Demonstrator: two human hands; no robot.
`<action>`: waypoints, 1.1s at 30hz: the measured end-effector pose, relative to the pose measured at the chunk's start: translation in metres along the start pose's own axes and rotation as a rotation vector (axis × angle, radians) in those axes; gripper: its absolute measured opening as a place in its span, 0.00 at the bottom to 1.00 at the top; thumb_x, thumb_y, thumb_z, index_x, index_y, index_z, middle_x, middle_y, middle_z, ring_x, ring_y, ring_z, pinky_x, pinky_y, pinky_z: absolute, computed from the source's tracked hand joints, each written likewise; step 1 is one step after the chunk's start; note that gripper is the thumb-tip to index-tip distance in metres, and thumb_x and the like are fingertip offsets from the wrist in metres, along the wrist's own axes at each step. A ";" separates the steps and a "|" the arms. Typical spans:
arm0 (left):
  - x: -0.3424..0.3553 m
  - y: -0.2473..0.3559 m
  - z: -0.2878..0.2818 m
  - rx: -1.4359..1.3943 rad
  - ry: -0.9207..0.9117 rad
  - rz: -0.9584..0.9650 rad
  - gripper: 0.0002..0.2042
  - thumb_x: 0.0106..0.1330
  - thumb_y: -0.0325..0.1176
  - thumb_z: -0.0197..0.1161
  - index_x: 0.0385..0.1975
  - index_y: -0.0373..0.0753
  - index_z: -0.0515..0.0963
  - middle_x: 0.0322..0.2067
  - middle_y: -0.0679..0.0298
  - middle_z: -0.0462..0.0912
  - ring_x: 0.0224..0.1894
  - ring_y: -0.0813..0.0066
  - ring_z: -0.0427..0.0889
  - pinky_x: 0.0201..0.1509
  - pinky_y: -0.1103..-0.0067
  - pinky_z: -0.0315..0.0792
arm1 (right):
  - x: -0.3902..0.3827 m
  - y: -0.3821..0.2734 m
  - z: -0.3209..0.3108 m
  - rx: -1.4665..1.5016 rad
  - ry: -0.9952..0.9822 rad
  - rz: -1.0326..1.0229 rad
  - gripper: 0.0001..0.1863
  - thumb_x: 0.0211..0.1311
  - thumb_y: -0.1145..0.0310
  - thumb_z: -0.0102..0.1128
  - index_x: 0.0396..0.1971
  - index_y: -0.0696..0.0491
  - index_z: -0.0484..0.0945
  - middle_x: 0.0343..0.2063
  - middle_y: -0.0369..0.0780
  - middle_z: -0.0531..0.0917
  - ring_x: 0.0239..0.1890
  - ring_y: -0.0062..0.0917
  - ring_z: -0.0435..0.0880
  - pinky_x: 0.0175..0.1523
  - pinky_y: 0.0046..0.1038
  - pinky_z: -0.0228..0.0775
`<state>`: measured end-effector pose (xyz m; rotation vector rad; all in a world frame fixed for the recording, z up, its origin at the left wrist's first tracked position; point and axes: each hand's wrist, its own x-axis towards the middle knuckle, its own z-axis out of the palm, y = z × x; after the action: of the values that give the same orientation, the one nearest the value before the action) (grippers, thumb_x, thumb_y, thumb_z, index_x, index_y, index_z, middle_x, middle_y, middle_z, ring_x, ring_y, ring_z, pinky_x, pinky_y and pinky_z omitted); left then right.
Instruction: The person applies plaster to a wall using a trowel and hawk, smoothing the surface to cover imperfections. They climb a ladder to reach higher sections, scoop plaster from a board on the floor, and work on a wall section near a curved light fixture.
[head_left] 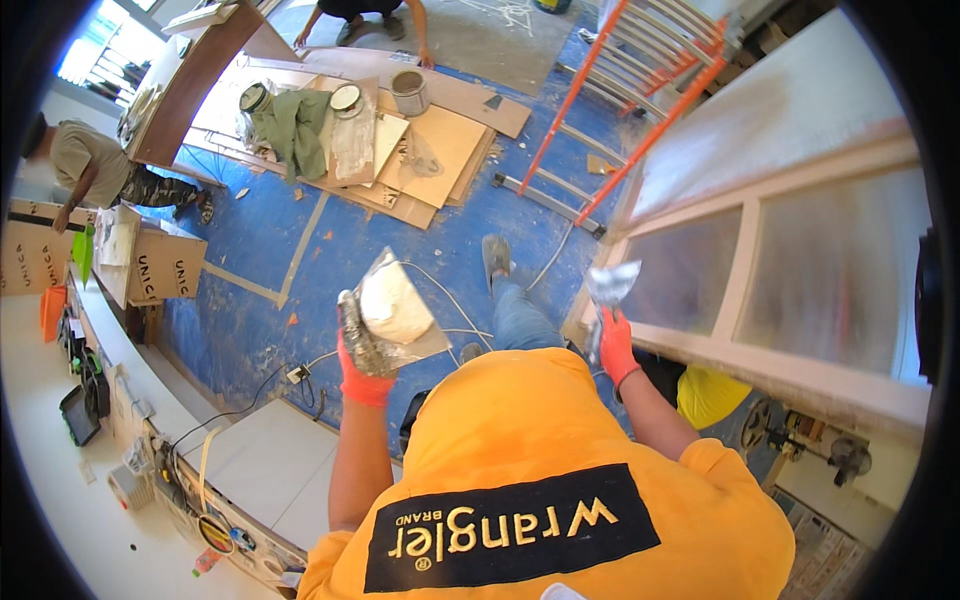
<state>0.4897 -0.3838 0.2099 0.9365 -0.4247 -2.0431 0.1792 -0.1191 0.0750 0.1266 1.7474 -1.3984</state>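
Scraper point(614, 284) sits partly hidden by the right grip point(618, 348).

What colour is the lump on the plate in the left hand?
The lump is creamy off-white; the head view shows it best.

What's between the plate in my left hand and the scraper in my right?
The head view shows your leg, a shoe and white cord on blue floor between plate and scraper.
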 end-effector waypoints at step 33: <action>0.695 -0.215 -0.075 -0.060 0.666 -0.610 0.22 0.78 0.46 0.43 0.59 0.36 0.71 0.55 0.59 0.78 0.57 0.67 0.77 0.63 0.68 0.69 | 1.142 -0.129 0.431 -1.606 0.061 -0.272 0.49 0.54 0.32 0.58 0.70 0.46 0.58 0.66 0.45 0.67 0.69 0.39 0.61 0.70 0.44 0.51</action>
<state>0.1642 -0.8078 -0.2895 1.7753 0.3208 -2.0660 -0.3593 -1.0015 -0.5874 -0.9451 2.4598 0.1815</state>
